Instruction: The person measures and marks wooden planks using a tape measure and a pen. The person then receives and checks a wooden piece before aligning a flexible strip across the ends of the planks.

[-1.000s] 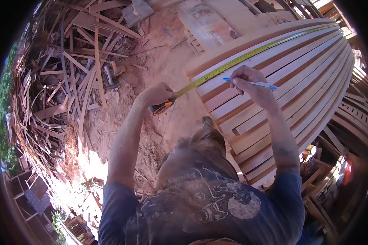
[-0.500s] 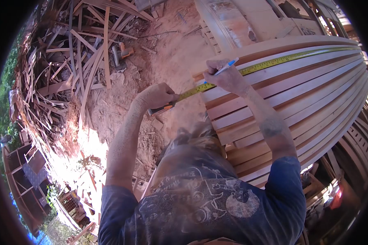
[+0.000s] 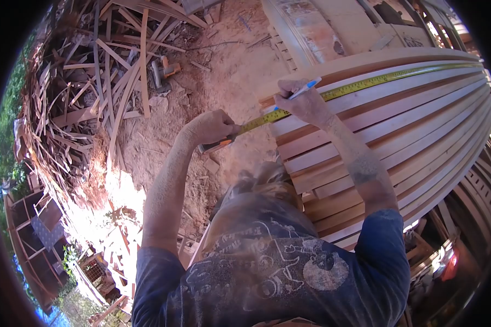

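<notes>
My left hand [image 3: 214, 128] is closed around the case of a tape measure [image 3: 218, 145], off the near end of the wooden boards [image 3: 333, 158]. The yellow blade [image 3: 365, 83] runs out of the case and stretches along one of the upper boards to the far right. In my right hand [image 3: 305, 104] is a blue and white pen [image 3: 306, 88], gripped between the fingers. Its lower tip points at the tape close to the board's end, but whether it touches the wood I cannot tell.
Scrap wood strips [image 3: 114, 71] lie heaped at the upper left. An orange and grey tool [image 3: 165, 71] rests on the dusty ground [image 3: 234, 43] beside them. A weathered pale panel [image 3: 305, 32] stands beyond the boards. Sunlit debris [image 3: 117, 201] lies at the lower left.
Almost nothing differs. The whole view has shifted very slightly; both hands keep their hold on the tape measure and the pen.
</notes>
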The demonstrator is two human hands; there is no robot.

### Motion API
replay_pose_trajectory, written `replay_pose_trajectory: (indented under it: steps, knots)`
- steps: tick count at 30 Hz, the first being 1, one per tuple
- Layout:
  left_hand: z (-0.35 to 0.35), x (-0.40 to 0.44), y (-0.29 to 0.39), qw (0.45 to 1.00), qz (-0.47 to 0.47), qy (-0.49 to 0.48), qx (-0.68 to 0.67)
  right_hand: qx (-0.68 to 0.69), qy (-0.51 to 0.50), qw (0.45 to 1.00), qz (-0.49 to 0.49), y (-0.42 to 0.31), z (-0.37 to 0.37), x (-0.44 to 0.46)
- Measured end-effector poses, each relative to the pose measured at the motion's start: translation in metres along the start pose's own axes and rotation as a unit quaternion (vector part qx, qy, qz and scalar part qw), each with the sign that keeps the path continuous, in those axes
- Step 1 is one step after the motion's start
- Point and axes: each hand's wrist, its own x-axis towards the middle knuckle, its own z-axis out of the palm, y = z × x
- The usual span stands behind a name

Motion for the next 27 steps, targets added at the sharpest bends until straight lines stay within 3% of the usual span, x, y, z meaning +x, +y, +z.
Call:
replay_pose_trajectory:
  steps: [2,5,8,11,14,18,23,26,27]
  knots:
    - [0.000,0.000,0.001,1.000,-0.002,-0.001,-0.001,0.028,-0.005,0.999,0.044,-0.003,-0.002,0.001]
    - [-0.001,0.000,0.002,1.000,-0.004,-0.005,-0.004,-0.011,0.003,1.000,-0.009,0.003,0.002,-0.003]
    - [-0.001,0.000,0.001,1.000,-0.007,-0.012,-0.004,0.000,-0.008,1.000,0.003,0.001,0.000,-0.001]
    - [-0.002,-0.001,0.003,1.000,-0.013,-0.011,-0.005,0.063,0.003,0.997,0.054,-0.007,-0.004,0.003]
    - [0.001,0.000,0.000,1.000,-0.009,-0.001,-0.011,0.025,0.026,0.999,-0.003,-0.001,-0.001,0.003]
    - [0.000,-0.002,0.002,1.000,-0.011,0.001,-0.003,0.206,0.071,0.954,0.207,-0.015,-0.012,0.000]
    - [-0.003,-0.006,0.004,1.000,0.005,0.022,0.020,0.341,0.194,0.872,0.292,-0.049,-0.059,-0.024]
    - [-0.006,-0.009,0.003,0.997,0.030,0.035,0.063,0.270,0.247,0.879,0.304,-0.062,-0.085,-0.068]
    - [-0.008,-0.013,0.003,0.986,0.102,0.041,0.127,0.250,0.270,0.882,0.295,-0.067,-0.094,-0.084]
